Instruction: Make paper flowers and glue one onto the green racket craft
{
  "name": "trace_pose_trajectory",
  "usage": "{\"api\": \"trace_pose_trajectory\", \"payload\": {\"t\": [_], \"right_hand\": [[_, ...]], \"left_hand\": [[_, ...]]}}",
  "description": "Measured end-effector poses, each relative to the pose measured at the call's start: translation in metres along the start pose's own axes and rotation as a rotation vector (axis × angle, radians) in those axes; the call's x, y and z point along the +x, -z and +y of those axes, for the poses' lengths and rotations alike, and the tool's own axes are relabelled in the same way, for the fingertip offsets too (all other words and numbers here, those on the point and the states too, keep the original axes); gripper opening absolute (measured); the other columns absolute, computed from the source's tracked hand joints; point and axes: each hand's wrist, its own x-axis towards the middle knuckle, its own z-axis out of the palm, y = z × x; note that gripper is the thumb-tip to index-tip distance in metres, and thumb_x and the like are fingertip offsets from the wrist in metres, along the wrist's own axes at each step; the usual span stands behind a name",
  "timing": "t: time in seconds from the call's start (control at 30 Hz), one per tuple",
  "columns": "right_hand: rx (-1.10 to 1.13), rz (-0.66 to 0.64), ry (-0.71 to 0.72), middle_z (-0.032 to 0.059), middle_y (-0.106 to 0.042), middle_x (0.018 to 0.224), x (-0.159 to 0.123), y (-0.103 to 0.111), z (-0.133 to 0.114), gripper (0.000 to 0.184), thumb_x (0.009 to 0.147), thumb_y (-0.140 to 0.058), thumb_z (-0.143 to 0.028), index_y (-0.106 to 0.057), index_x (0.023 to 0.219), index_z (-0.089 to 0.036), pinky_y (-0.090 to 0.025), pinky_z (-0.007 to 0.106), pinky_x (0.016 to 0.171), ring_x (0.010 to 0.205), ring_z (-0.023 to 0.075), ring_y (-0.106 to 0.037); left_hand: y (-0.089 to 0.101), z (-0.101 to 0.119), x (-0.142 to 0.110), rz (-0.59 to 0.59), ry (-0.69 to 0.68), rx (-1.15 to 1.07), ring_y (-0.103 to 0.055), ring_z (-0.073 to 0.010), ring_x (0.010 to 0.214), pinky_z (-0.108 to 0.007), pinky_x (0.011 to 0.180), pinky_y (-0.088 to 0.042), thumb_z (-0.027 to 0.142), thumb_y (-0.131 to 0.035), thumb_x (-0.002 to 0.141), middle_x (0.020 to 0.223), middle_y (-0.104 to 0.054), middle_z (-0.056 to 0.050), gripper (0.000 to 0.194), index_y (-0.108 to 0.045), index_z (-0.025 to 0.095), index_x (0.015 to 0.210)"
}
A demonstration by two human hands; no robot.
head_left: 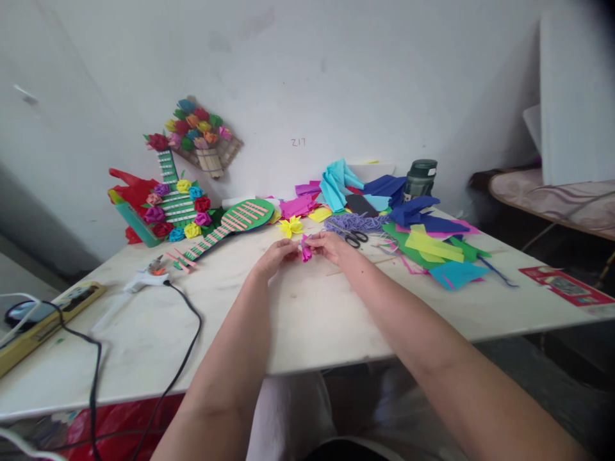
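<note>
Over the middle of the table, my left hand [281, 256] and my right hand [328, 246] meet around a small magenta paper flower [306, 250]. The fingers of both hands are pinched on it, my right hand at its upper end and my left at its side. Just behind them lies a yellow paper flower [290, 226]. Close to my right hand rest black-handled scissors [356, 239] and a heap of purple yarn [358, 223]. My fingertips partly hide the magenta flower.
A glue gun [147, 280] with a black cord and a power strip [52, 320] lie at left. Guitar-shaped crafts [245, 216] stand and lie behind. Coloured paper sheets [432, 246] and a dark green bottle [421, 178] sit at right.
</note>
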Motion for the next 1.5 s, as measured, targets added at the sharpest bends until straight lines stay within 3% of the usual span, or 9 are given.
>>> {"api": "trace_pose_trajectory", "payload": {"t": [0.1,0.2,0.5,0.83,1.07,1.3,1.4,1.5], "right_hand": [[-0.026,-0.041,0.021,-0.0008,-0.061,0.048,0.0,-0.002,0.002,0.014,0.06,-0.073,-0.003,-0.061,0.058,-0.011,-0.045,0.017,0.042,0.038,0.0053,-0.05],[-0.047,-0.071,0.031,-0.0014,-0.059,0.046,0.001,-0.004,0.005,0.017,0.057,-0.076,-0.005,-0.06,0.056,-0.011,-0.045,0.017,0.042,0.038,0.0057,-0.05],[-0.06,-0.096,0.028,-0.0006,-0.061,0.048,-0.001,-0.006,0.007,0.017,0.056,-0.074,-0.003,-0.06,0.056,-0.012,-0.045,0.017,0.041,0.042,0.0076,-0.054],[-0.176,-0.051,0.038,-0.0013,-0.061,0.049,-0.004,-0.008,0.005,0.017,0.058,-0.07,0.0,-0.059,0.057,-0.013,-0.045,0.018,0.046,0.044,0.0082,-0.055],[-0.436,0.082,0.23,-0.005,-0.057,0.048,0.0,-0.012,0.008,0.013,0.055,-0.069,-0.004,-0.06,0.056,-0.014,-0.039,0.018,0.044,0.043,0.0069,-0.05],[-0.898,0.205,0.561,-0.0004,-0.066,0.062,0.009,-0.014,0.016,0.005,0.058,-0.069,-0.012,-0.066,0.058,-0.016,-0.045,0.025,0.063,0.064,0.0142,-0.06],[-0.814,0.174,0.523,-0.0007,-0.065,0.059,0.011,-0.013,0.017,0.006,0.058,-0.069,-0.011,-0.065,0.057,-0.016,-0.046,0.025,0.061,0.061,0.014,-0.06],[-0.581,0.105,0.377,-0.0037,-0.06,0.05,0.008,-0.012,0.016,0.01,0.055,-0.069,-0.009,-0.062,0.057,-0.015,-0.046,0.024,0.053,0.051,0.0111,-0.056]], "left_hand": [[-0.005,0.001,0.001,0.039,0.005,-0.108,-0.062,-0.0145,0.061,-0.029,0.065,-0.046,0.038,-0.066,0.067,0.071,-0.064,-0.001,0.033,-0.051,0.017,0.087],[-0.008,0.003,0.001,0.017,-0.005,-0.076,-0.061,-0.0137,0.06,-0.026,0.059,-0.045,0.032,-0.069,0.064,0.071,-0.065,-0.001,0.038,-0.051,0.018,0.094],[-0.007,0.001,-0.001,-0.024,0.018,-0.058,-0.06,-0.0137,0.052,-0.024,0.054,-0.042,0.018,-0.072,0.057,0.064,-0.067,-0.003,0.039,-0.052,0.015,0.091],[-0.009,0.005,-0.001,0.096,0.141,-0.052,-0.06,-0.0138,0.049,-0.025,0.051,-0.043,0.015,-0.075,0.053,0.061,-0.066,-0.003,0.037,-0.054,0.014,0.083],[-0.01,0.008,-0.003,0.051,0.187,-0.073,-0.059,-0.0117,0.049,-0.023,0.05,-0.042,0.017,-0.077,0.052,0.063,-0.066,-0.005,0.035,-0.06,0.01,0.081],[-0.009,0.007,-0.002,0.053,0.223,-0.115,-0.06,-0.0123,0.051,-0.024,0.055,-0.046,0.014,-0.077,0.05,0.058,-0.064,-0.003,0.03,-0.061,0.01,0.074],[-0.009,0.008,-0.002,0.047,0.231,-0.125,-0.06,-0.0123,0.051,-0.023,0.055,-0.046,0.013,-0.077,0.051,0.058,-0.065,-0.003,0.027,-0.061,0.01,0.073],[-0.01,0.009,-0.003,0.036,0.228,-0.118,-0.058,-0.0108,0.048,-0.022,0.052,-0.045,0.013,-0.076,0.053,0.057,-0.065,-0.003,0.023,-0.063,0.01,0.072]]}}
